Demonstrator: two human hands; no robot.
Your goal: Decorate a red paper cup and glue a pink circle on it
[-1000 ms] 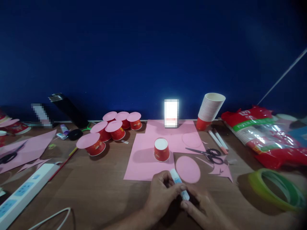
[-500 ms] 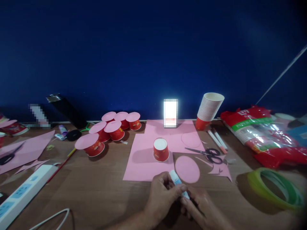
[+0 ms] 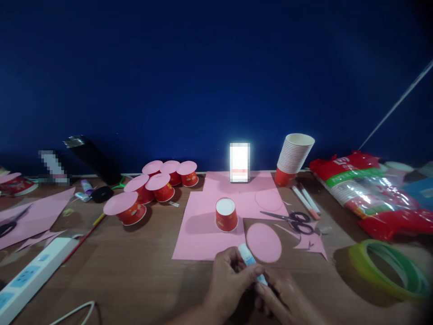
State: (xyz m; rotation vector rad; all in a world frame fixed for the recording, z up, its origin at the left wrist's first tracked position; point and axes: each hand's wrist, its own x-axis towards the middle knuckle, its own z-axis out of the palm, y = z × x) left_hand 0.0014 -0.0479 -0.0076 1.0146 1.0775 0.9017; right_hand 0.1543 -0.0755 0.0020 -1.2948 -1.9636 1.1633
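Note:
A white and blue glue stick [image 3: 248, 255] is gripped by both hands near the table's front. My left hand [image 3: 232, 275] is closed around its upper part, and my right hand [image 3: 279, 289] pinches the lower end. Just beyond them lies a cut pink paper circle [image 3: 264, 242]. An upside-down red paper cup [image 3: 226, 215] stands on pink paper sheets [image 3: 208, 239], its white base facing up. To the right rest black scissors [image 3: 294, 220], touching pink paper scraps [image 3: 313, 239]. One sheet has a circle outline drawn on it.
Several red cups topped with pink discs [image 3: 158, 185] stand at the back left. A leaning cup stack [image 3: 295, 155], markers [image 3: 306, 201], a bag of cups [image 3: 365, 189] and a tape roll [image 3: 385, 271] lie right. A power strip [image 3: 37, 275] sits left; a lit phone [image 3: 240, 162] leans behind.
The view has shifted very slightly, so things sit a little lower in the picture. Both hands keep the glue stick in nearly the same place.

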